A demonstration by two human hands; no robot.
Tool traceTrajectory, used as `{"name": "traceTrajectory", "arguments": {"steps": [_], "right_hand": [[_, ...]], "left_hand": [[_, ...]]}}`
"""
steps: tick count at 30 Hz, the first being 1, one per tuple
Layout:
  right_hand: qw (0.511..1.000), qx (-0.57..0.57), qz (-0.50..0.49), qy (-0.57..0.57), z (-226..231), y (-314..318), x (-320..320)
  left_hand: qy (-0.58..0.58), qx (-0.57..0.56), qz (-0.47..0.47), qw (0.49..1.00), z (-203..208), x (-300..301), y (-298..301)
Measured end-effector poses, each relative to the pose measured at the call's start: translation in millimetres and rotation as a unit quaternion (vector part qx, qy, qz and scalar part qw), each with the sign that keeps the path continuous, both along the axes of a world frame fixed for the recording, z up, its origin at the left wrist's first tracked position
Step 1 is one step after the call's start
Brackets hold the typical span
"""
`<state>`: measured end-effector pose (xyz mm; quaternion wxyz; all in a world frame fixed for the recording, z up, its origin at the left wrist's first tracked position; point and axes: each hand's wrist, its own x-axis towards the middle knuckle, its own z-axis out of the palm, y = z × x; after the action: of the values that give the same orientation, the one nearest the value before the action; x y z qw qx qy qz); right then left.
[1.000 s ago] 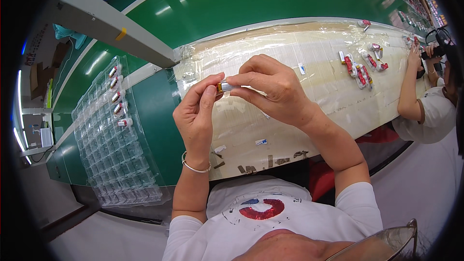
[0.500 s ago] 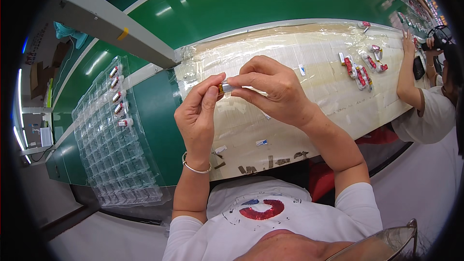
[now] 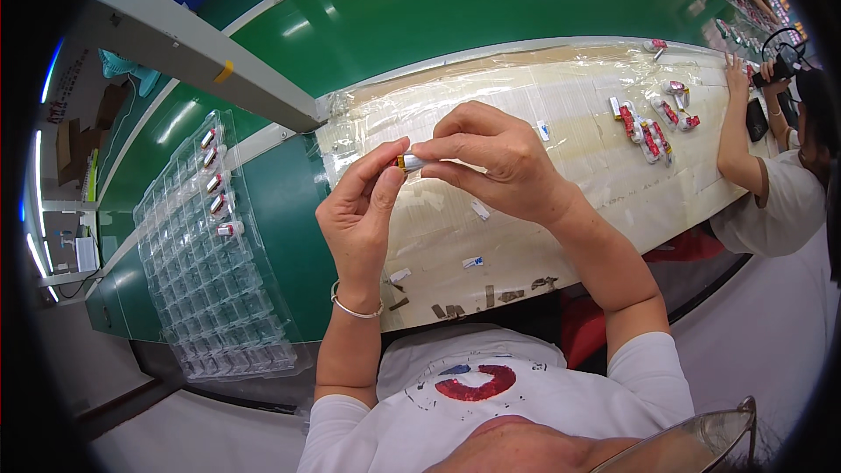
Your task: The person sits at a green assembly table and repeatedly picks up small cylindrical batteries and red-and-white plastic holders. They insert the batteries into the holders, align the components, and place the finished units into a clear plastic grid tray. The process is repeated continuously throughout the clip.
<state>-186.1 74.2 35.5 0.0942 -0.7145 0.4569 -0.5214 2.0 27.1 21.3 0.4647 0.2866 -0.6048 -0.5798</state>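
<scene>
Between both hands, above the cream work surface (image 3: 526, 201), is a small silver battery cell (image 3: 410, 162) with a yellow end. My left hand (image 3: 357, 201) pinches the yellow end between thumb and fingers. From the other side, the thumb and fingertips of my right hand (image 3: 498, 156) close on the silver body. My fingers cover much of the cell. White-and-blue paper scraps (image 3: 473, 262) lie on the surface below my hands.
At left, a clear compartment tray (image 3: 219, 289) holds several red-and-white cells in one column. A pile of red-wrapped cells (image 3: 646, 133) lies to the right. A grey metal post (image 3: 210, 44) stands at upper left. A co-worker (image 3: 771, 184) sits at far right.
My hands keep nearly the same place and grip, while the cell between them has turned slightly. The view has shifted a little. At far right, the co-worker's raised hand has moved slightly.
</scene>
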Motion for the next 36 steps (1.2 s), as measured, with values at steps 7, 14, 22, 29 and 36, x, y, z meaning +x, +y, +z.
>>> {"name": "traceTrajectory", "arguments": {"steps": [7, 14, 22, 29, 36], "right_hand": [[0.999, 0.002, 0.034, -0.009, -0.7, -2.2, -7.8], [0.999, -0.016, 0.044, -0.027, -0.1, -2.9, -9.2], [0.999, -0.006, 0.031, -0.039, -1.5, -2.5, -7.3], [1.000, 0.005, 0.009, -0.017, 4.8, 1.2, -5.6], [1.000, 0.016, 0.022, -0.005, 7.4, 3.0, -7.8]], "left_hand": [[-0.013, -0.014, -0.008, 1.000, 0.1, -1.3, -0.9], [-0.033, -0.057, -0.011, 0.998, -1.7, 1.1, -4.4], [-0.032, -0.101, -0.003, 0.994, -1.3, 0.4, -4.6], [-0.086, -0.173, 0.057, 0.980, 2.6, -4.0, 0.3], [-0.106, -0.198, 0.083, 0.971, 3.4, -3.5, -0.7]]}}
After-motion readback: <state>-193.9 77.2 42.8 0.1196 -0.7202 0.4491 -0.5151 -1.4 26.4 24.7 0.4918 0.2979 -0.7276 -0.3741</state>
